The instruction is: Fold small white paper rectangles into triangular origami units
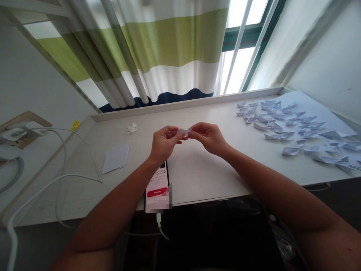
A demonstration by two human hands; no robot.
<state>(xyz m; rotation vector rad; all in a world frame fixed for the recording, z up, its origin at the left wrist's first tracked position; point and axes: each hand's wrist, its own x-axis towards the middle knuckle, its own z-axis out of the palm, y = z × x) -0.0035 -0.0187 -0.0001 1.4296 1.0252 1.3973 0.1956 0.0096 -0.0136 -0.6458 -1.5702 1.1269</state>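
A small folded piece of white paper is held just above the middle of the desk. My left hand pinches its left end between thumb and fingers. At the other end, the thumb and forefinger of my right hand are closed on the same paper. Fingers cover much of it, so its full shape is hidden. Many small folded paper boats lie spread over the right side of the desk. A short stack of white paper sheets rests to the left of my left hand.
A phone with a lit screen lies under my left forearm, a charging cable plugged into its lower end. Crumpled white tissue sits behind the sheets. White cables loop along the desk's left side. A raised ledge borders the back, below a curtain.
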